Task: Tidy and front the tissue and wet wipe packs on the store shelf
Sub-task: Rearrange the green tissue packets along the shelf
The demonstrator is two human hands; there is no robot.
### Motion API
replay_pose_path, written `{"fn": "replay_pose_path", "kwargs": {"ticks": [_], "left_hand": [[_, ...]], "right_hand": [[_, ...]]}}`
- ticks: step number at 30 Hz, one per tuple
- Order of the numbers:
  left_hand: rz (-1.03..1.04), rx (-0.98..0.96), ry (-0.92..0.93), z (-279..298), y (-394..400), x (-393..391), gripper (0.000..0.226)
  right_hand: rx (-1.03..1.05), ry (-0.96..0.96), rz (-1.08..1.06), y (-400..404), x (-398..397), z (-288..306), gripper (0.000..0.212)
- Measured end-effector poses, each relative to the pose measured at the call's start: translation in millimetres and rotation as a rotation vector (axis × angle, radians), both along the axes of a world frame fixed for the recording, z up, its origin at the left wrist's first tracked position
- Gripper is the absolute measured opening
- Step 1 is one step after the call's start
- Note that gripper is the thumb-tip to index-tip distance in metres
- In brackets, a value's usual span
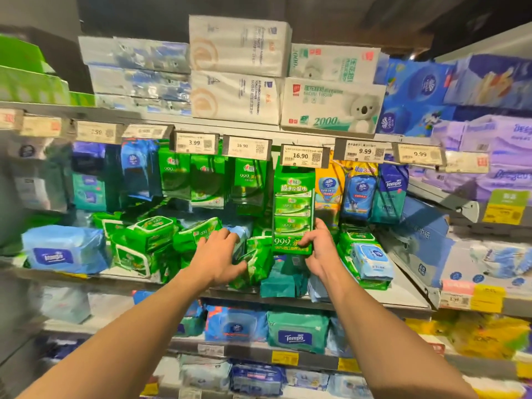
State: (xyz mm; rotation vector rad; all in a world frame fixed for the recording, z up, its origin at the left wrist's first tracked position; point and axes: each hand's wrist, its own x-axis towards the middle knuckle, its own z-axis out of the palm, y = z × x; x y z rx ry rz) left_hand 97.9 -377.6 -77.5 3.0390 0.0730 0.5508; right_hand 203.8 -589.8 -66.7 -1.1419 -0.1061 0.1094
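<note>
Your right hand (318, 250) grips the lower end of a tall green hanging strip of wet wipe packs (293, 214), thumb on its front, holding it upright under the white 16.90 price tag (302, 156). Your left hand (220, 256) is spread flat, fingers relaxed, resting on a loose green wipe pack (257, 264) in the jumbled pile on the grey metal shelf (397, 295). More green packs (144, 243) lie tilted and heaped to the left, next to a light blue Tempo soft pack (63, 249). A white-and-blue wipe pack (372, 262) sits on green ones at the right. Behind, green, blue and yellow packs hang in rows from pegs. The shelf above carries large white tissue bales (239, 70) and a koala-printed white bale (331, 108). The shelf below holds a teal Tempo pack (298, 332). Store aisle, dim ceiling, edges blurred.
</note>
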Motion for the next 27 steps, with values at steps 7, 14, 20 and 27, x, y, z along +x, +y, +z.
{"fn": "replay_pose_path", "kwargs": {"ticks": [7,14,20,27], "left_hand": [[0.008,0.004,-0.022,13.3,-0.1,14.2,0.057],[0.0,0.013,0.006,8.6,-10.7,22.9,0.06],[0.017,-0.007,-0.008,9.0,-5.3,29.8,0.056],[0.022,0.001,0.0,9.0,-4.1,40.1,0.056]], "right_hand": [[-0.009,-0.015,-0.004,-2.4,32.2,-3.0,0.109],[-0.029,0.033,-0.003,-9.2,32.5,-15.0,0.118],[0.019,0.026,0.004,-9.3,60.6,-20.4,0.128],[0.054,-0.012,0.006,5.3,81.0,-19.7,0.117]]}}
